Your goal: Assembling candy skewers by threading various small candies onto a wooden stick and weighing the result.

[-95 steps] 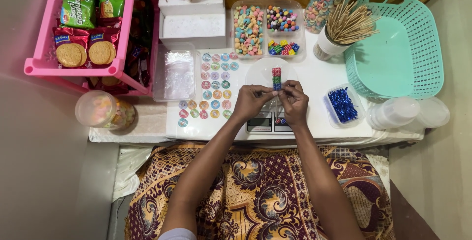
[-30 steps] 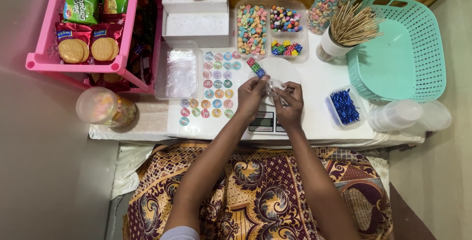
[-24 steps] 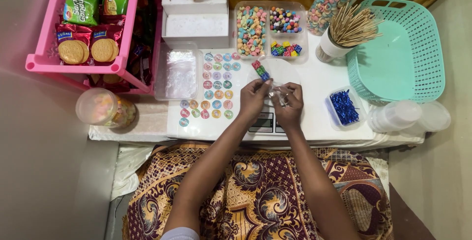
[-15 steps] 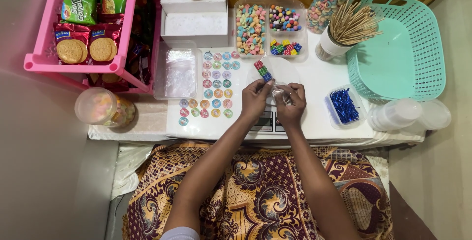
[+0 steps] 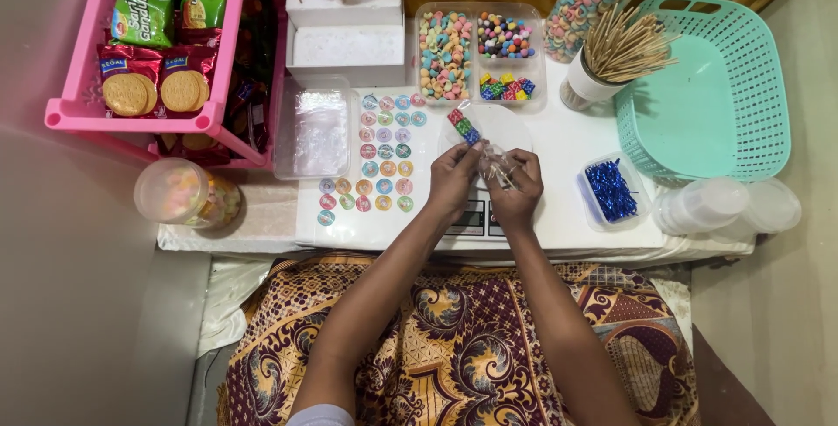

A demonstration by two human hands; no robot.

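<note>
My left hand (image 5: 451, 177) and my right hand (image 5: 517, 188) meet above a small scale (image 5: 476, 216) at the front of the white table (image 5: 559, 138). Together they pinch a narrow clear bag (image 5: 478, 142) holding a skewer of coloured candies. The candy end (image 5: 463, 126) points up and to the left, away from me. My right fingers grip the crumpled open end of the bag; my left fingers hold it just beside them.
A sheet of round stickers (image 5: 384, 155) and a clear tray of bags (image 5: 312, 133) lie left. Candy trays (image 5: 476, 51), a cup of wooden skewers (image 5: 611, 59), a teal basket (image 5: 707, 94), blue twist ties (image 5: 609, 188), lidded tubs (image 5: 724, 208), a pink rack of biscuits (image 5: 148, 51).
The bagged skewer stood upright between both hands; it has since tilted so its candy end leans left and away, and my hands have shifted to its lower end.
</note>
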